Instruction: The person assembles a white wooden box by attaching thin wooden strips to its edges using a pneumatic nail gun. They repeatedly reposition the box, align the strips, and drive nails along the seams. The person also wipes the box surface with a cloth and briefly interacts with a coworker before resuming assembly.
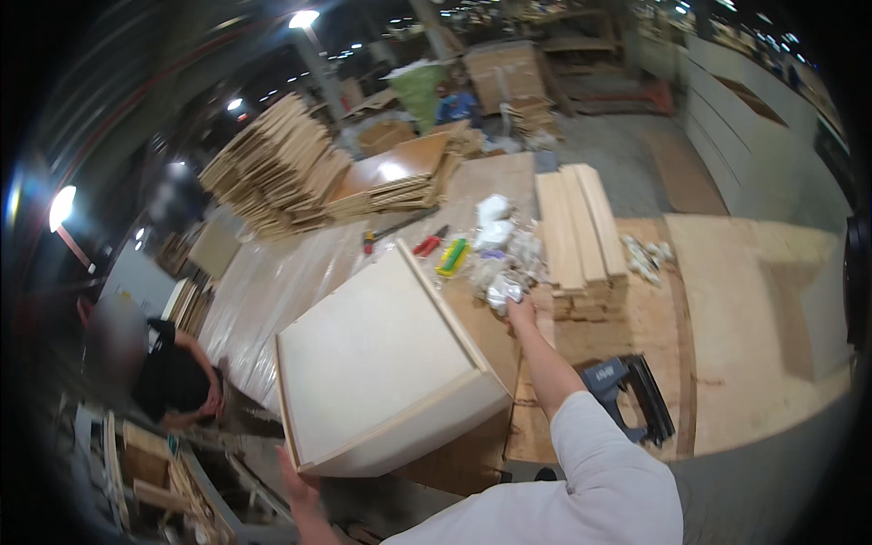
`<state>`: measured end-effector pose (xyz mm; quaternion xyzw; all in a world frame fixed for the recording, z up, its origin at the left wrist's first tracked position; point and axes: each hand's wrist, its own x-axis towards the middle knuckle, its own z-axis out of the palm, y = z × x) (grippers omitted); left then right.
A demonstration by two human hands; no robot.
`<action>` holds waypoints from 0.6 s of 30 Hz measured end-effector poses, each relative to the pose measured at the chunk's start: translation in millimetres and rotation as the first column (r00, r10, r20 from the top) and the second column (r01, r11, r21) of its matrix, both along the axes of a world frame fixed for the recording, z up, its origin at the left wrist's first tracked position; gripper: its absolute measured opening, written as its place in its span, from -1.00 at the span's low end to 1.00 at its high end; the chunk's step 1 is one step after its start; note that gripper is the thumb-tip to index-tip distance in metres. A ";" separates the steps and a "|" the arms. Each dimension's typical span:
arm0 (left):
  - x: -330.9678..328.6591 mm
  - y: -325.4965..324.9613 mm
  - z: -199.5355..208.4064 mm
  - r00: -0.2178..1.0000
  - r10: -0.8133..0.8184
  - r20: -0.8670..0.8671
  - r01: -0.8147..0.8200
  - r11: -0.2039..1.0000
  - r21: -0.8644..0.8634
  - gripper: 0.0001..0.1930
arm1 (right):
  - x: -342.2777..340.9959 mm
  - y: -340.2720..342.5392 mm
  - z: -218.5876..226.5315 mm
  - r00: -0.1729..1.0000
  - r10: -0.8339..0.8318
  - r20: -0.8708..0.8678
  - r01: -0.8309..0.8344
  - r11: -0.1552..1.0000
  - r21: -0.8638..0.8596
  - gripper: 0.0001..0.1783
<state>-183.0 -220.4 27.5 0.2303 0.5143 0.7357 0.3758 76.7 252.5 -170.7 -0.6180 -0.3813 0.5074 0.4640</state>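
Observation:
A pale wooden drawer-like box (368, 350) lies tilted before me, its flat panel facing up inside a raised wooden rim. My left hand (298, 480) is against its near left corner, fingers stretched up along the outer side. Beyond the box, my right arm reaches forward and my right hand (520, 309) is closed on a clear plastic bag (504, 292) at the near end of a heap of bags. What the bag contains is too small to tell. A dark nail gun (629, 400) rests on the bench beside my right forearm.
Stacked wooden strips (579, 227) stand right of the bags. Red-handled pliers (430, 242) and a yellow-green item (451, 258) lie beyond the box. Stacked panels (272, 168) fill the far left. A person in dark clothes (177, 377) is at the left, near a scrap cart (150, 468).

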 end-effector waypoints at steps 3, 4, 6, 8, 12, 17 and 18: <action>-2.2 -22.5 -6.5 0.997 0.076 -0.011 -0.077 0.994 -0.074 -0.28 | -5.7 -4.8 7.2 0.966 0.146 -0.213 -0.153 0.988 -0.014 -0.76; -5.9 -16.7 -1.8 0.999 0.021 0.035 -0.021 1.000 -0.008 -0.27 | 0.5 3.0 13.7 0.940 0.139 -0.310 -0.142 0.990 0.015 -0.79; -15.5 5.6 10.1 0.990 -0.077 0.118 0.071 0.996 0.055 -0.26 | 12.9 5.4 20.0 0.921 0.243 -0.305 -0.217 0.969 0.118 -0.81; -15.0 -4.6 -2.9 0.984 -0.050 0.169 0.049 0.999 0.010 -0.26 | 15.2 -19.4 24.3 0.874 0.288 -0.392 -0.346 0.935 -0.084 -0.76; -4.1 -12.4 -4.5 0.996 -0.001 0.084 0.002 1.000 -0.014 -0.25 | 36.8 -61.1 62.4 0.536 0.221 -0.814 -0.344 0.939 0.029 -0.77; -10.9 -3.9 13.7 0.999 -0.034 0.036 0.034 0.999 0.005 -0.29 | 76.0 -82.5 145.0 0.517 0.245 -0.820 -0.166 0.969 0.185 -0.66; -18.4 6.0 24.5 0.997 -0.073 -0.017 0.073 0.997 -0.025 -0.32 | 87.5 -85.3 161.3 0.447 0.261 -0.856 -0.152 0.965 0.215 -0.64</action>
